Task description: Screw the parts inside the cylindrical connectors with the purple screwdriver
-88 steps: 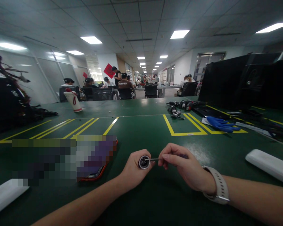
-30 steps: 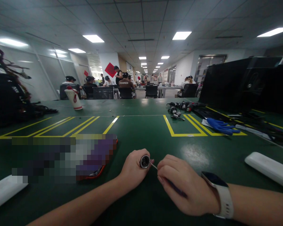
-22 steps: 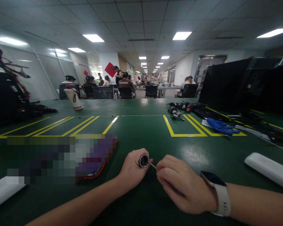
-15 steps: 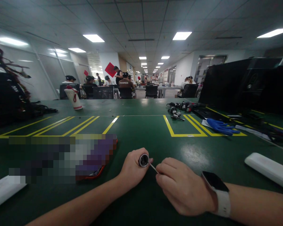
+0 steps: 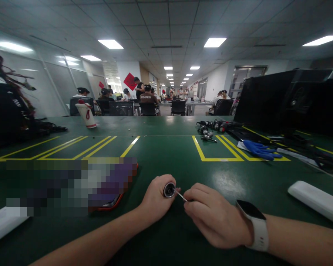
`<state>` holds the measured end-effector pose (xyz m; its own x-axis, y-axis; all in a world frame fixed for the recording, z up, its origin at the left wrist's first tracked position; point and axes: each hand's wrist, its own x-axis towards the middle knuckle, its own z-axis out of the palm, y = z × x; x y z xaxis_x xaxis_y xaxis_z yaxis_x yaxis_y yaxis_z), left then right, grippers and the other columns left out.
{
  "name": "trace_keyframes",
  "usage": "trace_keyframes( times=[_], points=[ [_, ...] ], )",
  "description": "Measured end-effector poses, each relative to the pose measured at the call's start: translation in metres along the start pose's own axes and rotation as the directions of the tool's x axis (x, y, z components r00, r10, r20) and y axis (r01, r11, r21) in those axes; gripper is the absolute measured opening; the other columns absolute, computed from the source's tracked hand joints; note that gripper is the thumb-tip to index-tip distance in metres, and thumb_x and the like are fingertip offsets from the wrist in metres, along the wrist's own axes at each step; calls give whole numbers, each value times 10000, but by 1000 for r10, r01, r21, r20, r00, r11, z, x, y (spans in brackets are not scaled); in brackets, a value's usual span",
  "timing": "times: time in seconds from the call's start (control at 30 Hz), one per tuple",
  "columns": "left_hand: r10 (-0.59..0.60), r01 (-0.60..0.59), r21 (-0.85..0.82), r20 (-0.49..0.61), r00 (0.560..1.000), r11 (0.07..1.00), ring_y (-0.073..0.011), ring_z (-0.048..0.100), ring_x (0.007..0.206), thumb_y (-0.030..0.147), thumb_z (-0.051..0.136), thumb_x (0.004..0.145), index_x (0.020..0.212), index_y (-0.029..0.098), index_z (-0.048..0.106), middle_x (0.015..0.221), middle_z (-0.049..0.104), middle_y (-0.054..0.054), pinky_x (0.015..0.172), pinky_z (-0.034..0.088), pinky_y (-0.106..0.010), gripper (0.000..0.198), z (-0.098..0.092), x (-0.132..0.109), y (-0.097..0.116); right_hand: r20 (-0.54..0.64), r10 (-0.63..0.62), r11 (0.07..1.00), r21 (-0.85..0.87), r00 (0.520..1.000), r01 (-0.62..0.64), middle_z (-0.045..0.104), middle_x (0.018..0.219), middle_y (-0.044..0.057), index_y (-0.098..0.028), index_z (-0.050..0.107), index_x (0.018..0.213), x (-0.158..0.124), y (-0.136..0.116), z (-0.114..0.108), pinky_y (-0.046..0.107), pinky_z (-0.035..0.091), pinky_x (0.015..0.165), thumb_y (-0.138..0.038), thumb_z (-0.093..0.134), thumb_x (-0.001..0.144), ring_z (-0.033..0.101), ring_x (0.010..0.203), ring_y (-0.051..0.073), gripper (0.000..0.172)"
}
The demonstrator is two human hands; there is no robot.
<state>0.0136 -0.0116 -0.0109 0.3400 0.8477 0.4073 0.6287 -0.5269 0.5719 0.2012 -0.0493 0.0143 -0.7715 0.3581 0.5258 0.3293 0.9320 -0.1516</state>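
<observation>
My left hand [image 5: 157,195] is wrapped round a dark cylindrical part [image 5: 169,190], whose round metal-rimmed end faces me. Between the fingertips of my right hand [image 5: 211,214] is a thin metal rod [image 5: 181,195]. The rod's far tip lies at the right edge of the cylindrical part's rim; whether it touches is too small to tell. A watch with a pale strap is on my right wrist. Both hands are over the green table [image 5: 161,155], near its front.
A blurred-out item with a purple and red-orange edge [image 5: 113,184] lies left. White bars [image 5: 316,203] flank both sides. Farther back are a paper cup [image 5: 86,115], metal connectors with cables [image 5: 208,129], a blue glove [image 5: 259,149] and black equipment. People sit beyond.
My right hand has shifted slightly up, and the rod's tip now lies nearer the rim of the cylindrical part. My left hand keeps its grip, almost unmoved.
</observation>
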Motion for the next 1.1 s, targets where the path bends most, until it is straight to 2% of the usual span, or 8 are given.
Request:
trace_keyframes(
  times=[0.1,0.2,0.37,0.47,0.53,0.7,0.9,1.1],
  points=[
    [5,-5,-55,3,1000,998,-117,456,555,205,554,723,601,187,471,573,465,48,517,351,-223,149,0,0,-1,-67,71,988,142,995,-61,574,863,89,-151,514,902,2,-1,-3,299,424,643,-58,426,810,494,767,172,158],
    [10,-12,-112,-12,1000,994,-111,452,548,187,565,705,596,182,474,574,465,50,514,347,-219,142,-1,0,-1,-140,222,927,336,965,-165,583,849,65,-163,533,887,5,-2,-5,295,443,678,-98,439,849,525,773,154,121],
    [-18,12,-177,-35,999,984,-99,429,531,181,567,712,599,180,467,574,455,55,495,338,-209,150,-1,0,0,-70,530,663,655,845,-362,613,833,51,-150,578,824,5,2,0,291,458,658,-223,509,866,551,731,142,109],
    [-46,38,-192,-40,998,981,-94,409,514,199,566,719,591,180,461,552,432,61,481,330,-206,167,-1,0,1,-23,616,499,785,787,-367,625,857,49,-150,579,836,3,6,6,293,467,674,-279,549,852,561,752,142,134],
    [-55,45,-200,-46,997,979,-93,400,509,211,569,719,588,182,456,546,422,62,478,326,-206,175,-1,0,1,-23,624,464,815,781,-347,626,865,48,-151,575,839,2,7,8,297,471,687,-285,561,846,563,760,142,135],
    [-58,46,-232,-42,997,972,-93,406,513,211,585,712,585,181,452,558,429,62,484,330,-207,187,-2,0,1,-82,546,599,734,834,-320,616,862,50,-159,573,840,4,3,4,302,478,697,-231,532,857,567,768,144,84],
    [-41,29,-310,-33,999,950,-89,410,521,214,605,709,598,178,453,577,440,62,491,338,-205,191,-2,1,-1,-169,365,765,615,916,-191,608,868,65,-158,565,867,4,3,0,304,478,696,-165,485,862,578,776,149,80],
    [-48,37,-336,-26,999,941,-88,408,524,211,611,717,611,177,457,578,439,65,488,332,-202,189,-3,1,0,-223,314,852,495,923,-170,586,765,52,-153,562,820,4,3,-3,294,452,637,-144,472,842,549,695,147,93]
  ],
)
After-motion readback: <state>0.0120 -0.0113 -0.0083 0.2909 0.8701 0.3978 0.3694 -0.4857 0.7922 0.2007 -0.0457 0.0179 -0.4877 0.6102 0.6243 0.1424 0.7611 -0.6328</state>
